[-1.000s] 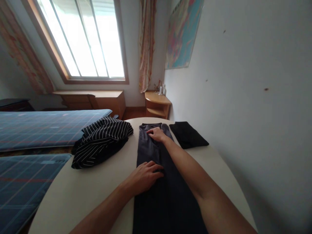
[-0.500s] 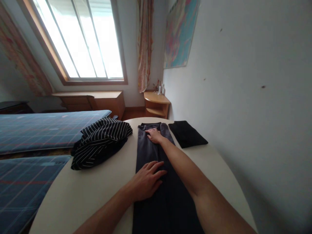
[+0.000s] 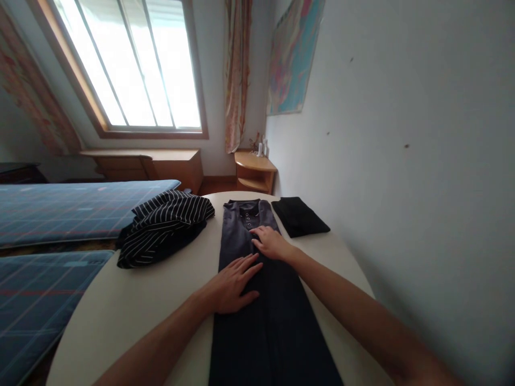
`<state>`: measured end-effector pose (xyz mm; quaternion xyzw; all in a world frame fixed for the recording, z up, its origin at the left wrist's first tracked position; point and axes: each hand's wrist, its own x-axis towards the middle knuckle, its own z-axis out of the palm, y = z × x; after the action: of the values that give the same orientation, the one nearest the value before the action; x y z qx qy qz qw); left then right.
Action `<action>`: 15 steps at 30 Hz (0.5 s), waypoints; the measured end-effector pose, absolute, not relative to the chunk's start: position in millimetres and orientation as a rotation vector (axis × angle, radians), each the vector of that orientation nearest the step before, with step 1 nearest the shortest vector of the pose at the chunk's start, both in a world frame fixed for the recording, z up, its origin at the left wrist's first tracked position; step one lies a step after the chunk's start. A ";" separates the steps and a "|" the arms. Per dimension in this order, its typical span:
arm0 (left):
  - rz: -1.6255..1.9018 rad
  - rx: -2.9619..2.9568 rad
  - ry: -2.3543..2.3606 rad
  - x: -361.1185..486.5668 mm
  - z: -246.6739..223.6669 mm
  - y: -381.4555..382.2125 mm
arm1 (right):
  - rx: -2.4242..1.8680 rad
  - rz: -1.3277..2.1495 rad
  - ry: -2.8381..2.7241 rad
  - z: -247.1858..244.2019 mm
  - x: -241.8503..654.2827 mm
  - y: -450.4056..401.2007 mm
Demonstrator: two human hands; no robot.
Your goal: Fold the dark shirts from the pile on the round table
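Note:
A dark grey-navy garment [image 3: 269, 327] lies in a long, narrow, flattened strip that runs away from me. Its far end has a band and an opening with a row of small round marks; I cannot tell what kind of garment it is. My left hand [image 3: 237, 284] rests palm down on its middle, fingers stretched out. Just beyond, my right hand [image 3: 270, 242] lies on the cloth below the opening, its fingers spread and nothing gripped. A black folded cloth [image 3: 301, 216] is to the right of the far end. On the left, a black-and-white striped garment [image 3: 164, 228] sits in a loose heap.
All the clothes are on a round white table [image 3: 120, 316]. Blue plaid mattresses [image 3: 72, 214] are to the left, a wall [image 3: 422, 214] to the right. Beyond stand a wooden desk [image 3: 177, 161] under the window and a corner shelf [image 3: 255, 163].
My right hand has drawn back toward me along the garment, uncovering the opening and its round marks. My left hand has shifted slightly forward and left, its fingers straighter.

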<state>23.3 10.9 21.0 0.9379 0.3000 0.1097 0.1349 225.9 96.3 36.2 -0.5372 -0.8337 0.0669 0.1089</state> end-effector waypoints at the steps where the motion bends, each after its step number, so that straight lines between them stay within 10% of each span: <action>1: 0.330 2.732 0.860 22.8 19.7 11.4 | -1.595 0.219 -2.457 34.1 230.1 85.7; 15: 0.268 2.819 1.153 15.5 10.1 36.4 | -1.874 0.435 -2.394 5.6 217.7 86.4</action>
<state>15.5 36.4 10.1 0.9211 0.3769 0.0876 0.0421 217.7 86.4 5.6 -0.6098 -0.7790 0.1416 0.0350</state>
